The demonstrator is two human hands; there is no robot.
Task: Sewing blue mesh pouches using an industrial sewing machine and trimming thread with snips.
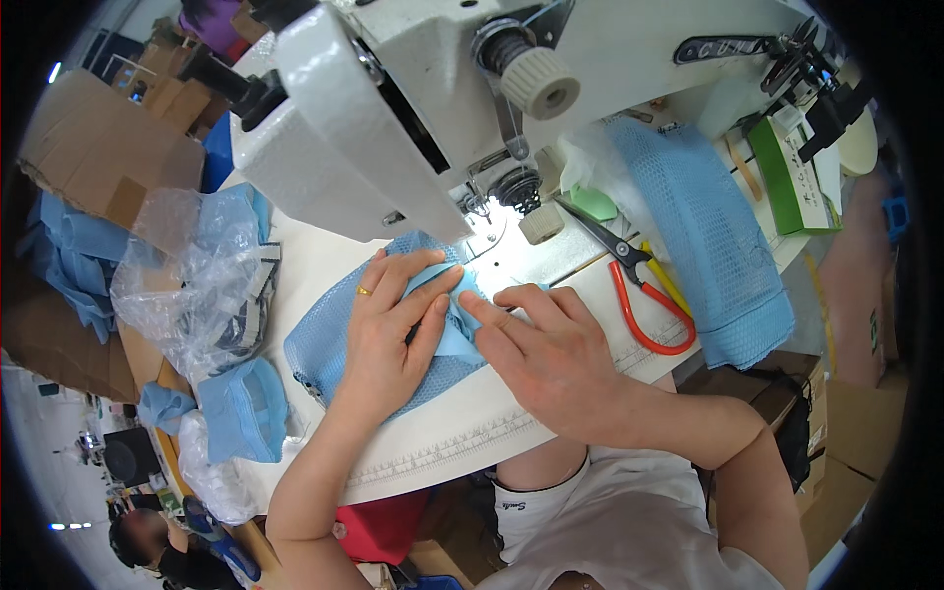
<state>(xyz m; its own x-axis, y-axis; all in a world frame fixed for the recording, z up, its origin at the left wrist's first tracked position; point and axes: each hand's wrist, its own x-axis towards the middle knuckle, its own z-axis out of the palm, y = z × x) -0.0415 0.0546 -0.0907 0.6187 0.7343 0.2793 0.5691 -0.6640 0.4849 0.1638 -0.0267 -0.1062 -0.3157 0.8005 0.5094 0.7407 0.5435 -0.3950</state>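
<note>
A blue mesh fabric piece (329,334) lies on the white sewing table, just in front of the sewing machine needle area (482,205). My left hand (388,320), a ring on one finger, presses over the mesh and pinches a folded light blue fabric strip (457,339) between thumb and fingers. From the right, my right hand (551,359) grips the strip's other side with bent fingers. The fingertips of both hands nearly meet at the fold. A zipper-like dark edge (310,385) shows at the mesh's left end.
The white machine head (334,118) stands over the work. Right of my hands lie red-handled scissors (654,305), a yellow tool (669,280), another blue mesh piece (703,236) and a green box (787,182). Clear plastic bags (187,285) and light blue pieces (243,408) sit left.
</note>
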